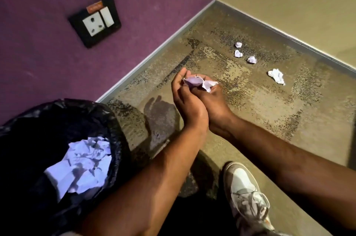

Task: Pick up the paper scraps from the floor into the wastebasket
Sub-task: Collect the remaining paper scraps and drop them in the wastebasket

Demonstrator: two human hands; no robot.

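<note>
I've got both hands cupped together, left hand (185, 99) pressed against right hand (212, 99), cradling a crumpled paper wad (198, 83) so nothing spills. The wastebasket (107, 118) sits by my left, already holding paper. Four scraps (251, 59) lie on the floor (269, 112) ahead, by the wall.

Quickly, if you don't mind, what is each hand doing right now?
Left hand: cupped round the crumpled paper scrap.
Right hand: holding the same scrap from the other side.
</note>
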